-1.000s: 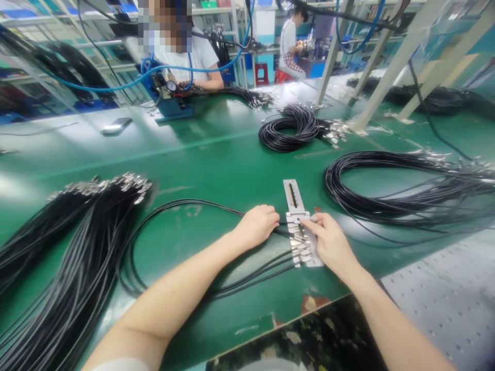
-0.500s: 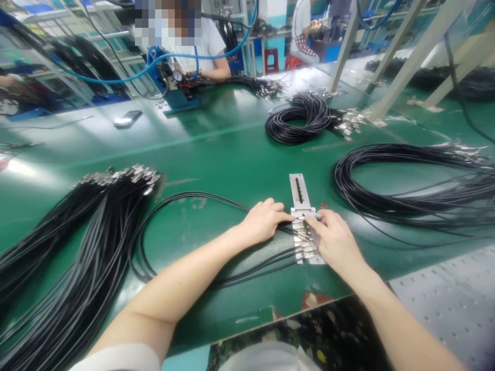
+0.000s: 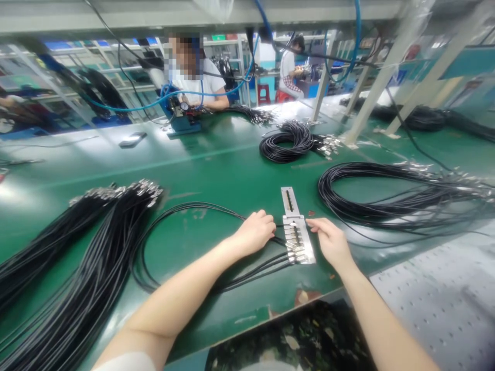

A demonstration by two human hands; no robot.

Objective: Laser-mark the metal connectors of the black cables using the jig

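Observation:
A hinged metal fixture (image 3: pixel 308 253) lies on the bench with its slotted lid (image 3: pixel 286 197) folded back, away from me. Silver connector ends (image 3: pixel 297 253) of several black cables rest across its base. The cables (image 3: pixel 189 207) loop out to the left and pass under and through my left hand (image 3: pixel 256 233). That hand is closed, its curled fingers around the cables just left of the fixture. On the fixture's right side, my right hand (image 3: pixel 331 242) hovers beside its edge with fingers stretched out and nothing visible in them.
A thick bundle of black cables (image 3: pixel 96 252) lies at the left. Coiled cables (image 3: pixel 284 147) sit farther back, and another large coil (image 3: pixel 348 206) lies to the right. A perforated metal sheet (image 3: pixel 436 304) is at the near right. Across the bench, a person sits behind a blue machine (image 3: pixel 183 121).
My right hand has come off the connectors and drawn to the fixture's right side. My left hand has pulled back slightly left from the fixture. The camera view has tilted up.

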